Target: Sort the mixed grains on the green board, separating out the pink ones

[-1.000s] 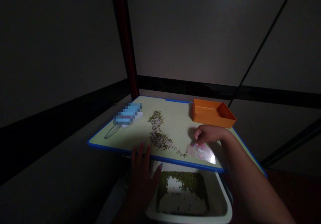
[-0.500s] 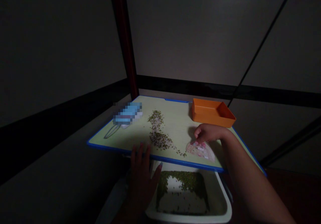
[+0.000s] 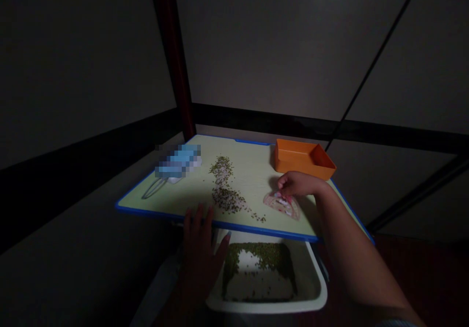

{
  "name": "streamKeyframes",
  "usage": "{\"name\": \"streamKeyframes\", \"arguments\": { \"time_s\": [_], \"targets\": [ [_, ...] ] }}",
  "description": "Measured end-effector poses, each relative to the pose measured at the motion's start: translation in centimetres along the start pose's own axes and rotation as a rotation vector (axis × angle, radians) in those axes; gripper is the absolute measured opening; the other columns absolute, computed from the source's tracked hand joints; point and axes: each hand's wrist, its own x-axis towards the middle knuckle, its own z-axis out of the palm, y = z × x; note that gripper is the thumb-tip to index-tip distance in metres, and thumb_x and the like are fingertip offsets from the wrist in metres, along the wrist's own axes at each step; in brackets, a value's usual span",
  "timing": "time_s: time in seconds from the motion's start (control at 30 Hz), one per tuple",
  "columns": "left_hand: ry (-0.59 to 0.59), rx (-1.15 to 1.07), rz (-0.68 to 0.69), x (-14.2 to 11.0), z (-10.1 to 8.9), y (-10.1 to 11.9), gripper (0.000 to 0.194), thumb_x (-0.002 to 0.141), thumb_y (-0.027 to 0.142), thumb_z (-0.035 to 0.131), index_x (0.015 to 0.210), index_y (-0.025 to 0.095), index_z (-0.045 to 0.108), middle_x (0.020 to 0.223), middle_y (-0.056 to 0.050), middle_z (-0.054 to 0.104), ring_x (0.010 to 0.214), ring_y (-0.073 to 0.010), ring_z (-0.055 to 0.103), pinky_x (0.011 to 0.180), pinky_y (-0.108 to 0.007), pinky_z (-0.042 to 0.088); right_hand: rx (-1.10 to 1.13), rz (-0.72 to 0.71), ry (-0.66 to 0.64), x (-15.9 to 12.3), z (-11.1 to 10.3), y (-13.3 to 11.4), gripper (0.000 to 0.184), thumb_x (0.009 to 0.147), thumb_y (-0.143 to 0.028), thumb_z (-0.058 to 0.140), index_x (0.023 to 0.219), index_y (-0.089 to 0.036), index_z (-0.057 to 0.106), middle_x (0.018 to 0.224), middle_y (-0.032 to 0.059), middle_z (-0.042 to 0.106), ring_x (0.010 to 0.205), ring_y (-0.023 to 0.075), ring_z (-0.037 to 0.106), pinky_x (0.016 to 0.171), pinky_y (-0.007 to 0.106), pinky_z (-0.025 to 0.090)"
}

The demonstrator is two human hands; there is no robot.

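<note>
My right hand [image 3: 297, 184] is closed in a pinch on the upper edge of a clear, half-round protractor [image 3: 284, 208] with pink and white marks. The protractor is on or just above the right side of a pale yellow, blue-edged board [image 3: 256, 180]; I cannot tell whether it touches. Left of it, small green grains [image 3: 229, 201] mixed with paler ones spread in an uneven strip, with a few trailing toward the protractor. Over the board's front edge my left hand [image 3: 200, 251] rests open, fingers spread and fingertips on the surface.
Below the board's front edge, a white tub [image 3: 309, 297] holds more green grains. An orange open box [image 3: 298, 158] stands at the back right of the board. At the left lies a blurred blue item [image 3: 179, 162] with a loop. Grey walls rise behind and to the left.
The whole view has shifted a little. My right hand has moved the protractor slightly away from the front edge and changed its angle. My left hand stays at the board's front edge.
</note>
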Motion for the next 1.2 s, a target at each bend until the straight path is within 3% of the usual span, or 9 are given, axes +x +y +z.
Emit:
{"name": "streamKeyframes", "arguments": {
  "time_s": [0.3, 0.6, 0.77, 0.97, 1.2],
  "targets": [
    [-0.007, 0.039, 0.034, 0.4, -0.3, 0.2, 0.064, 0.085, 0.044, 0.045, 0.14, 0.014, 0.032, 0.151, -0.017, 0.026, 0.142, -0.0344, 0.011, 0.111, -0.06, 0.024, 0.183, -0.073, 0.205, 0.2, -0.2, -0.1, 0.01, 0.071, -0.022, 0.057, 0.066, -0.015, 0.062, 0.051, -0.0039, 0.053, 0.048, 0.0079, 0.047, 0.054, 0.022, 0.037],
    [0.005, 0.079, 0.066, 0.7, -0.4, 0.3, 0.063, 0.085, 0.044, 0.044, 0.138, 0.01, 0.035, 0.148, -0.02, 0.029, 0.141, -0.0358, 0.013, 0.111, -0.059, 0.026, 0.109, -0.117, 0.101, 0.7, 0.3, -0.2, 0.008, 0.072, -0.021, 0.062, 0.068, -0.014, 0.064, 0.055, -0.0038, 0.058, 0.052, 0.0075, 0.049, 0.057, 0.021, 0.037],
    [0.025, 0.08, 0.088, 0.6, -0.4, 0.2, 0.064, 0.085, 0.043, 0.044, 0.138, 0.01, 0.034, 0.148, -0.02, 0.029, 0.141, -0.0356, 0.013, 0.112, -0.058, 0.023, 0.133, -0.181, 0.203, 1.9, 1.8, -0.7, 0.022, 0.078, -0.032, 0.062, 0.068, -0.012, 0.063, 0.055, -0.0019, 0.057, 0.051, 0.008, 0.049, 0.054, 0.021, 0.034],
    [0.015, 0.079, 0.072, 0.7, -0.5, 0.4, 0.064, 0.085, 0.045, 0.042, 0.14, 0.012, 0.032, 0.15, -0.018, 0.027, 0.142, -0.035, 0.012, 0.112, -0.058, 0.022, -0.203, -0.086, 0.473, 2.8, 2.9, -2.1, 0.024, 0.082, -0.034, 0.063, 0.07, -0.013, 0.066, 0.06, -0.0002, 0.058, 0.053, 0.0075, 0.043, 0.053, 0.023, 0.024],
    [0.028, 0.079, 0.084, 0.9, -0.4, 0.1, 0.065, 0.085, 0.047, 0.04, 0.136, 0.007, 0.037, 0.147, -0.022, 0.031, 0.142, -0.0358, 0.013, 0.113, -0.057, 0.02, -0.43, 0.056, 0.533, 3.3, 2.7, -1.9, 0.026, 0.085, -0.04, 0.057, 0.08, -0.017, 0.069, 0.073, 0.0056, 0.066, 0.061, 0.012, 0.051, 0.053, 0.025, 0.023]
  ]
}}
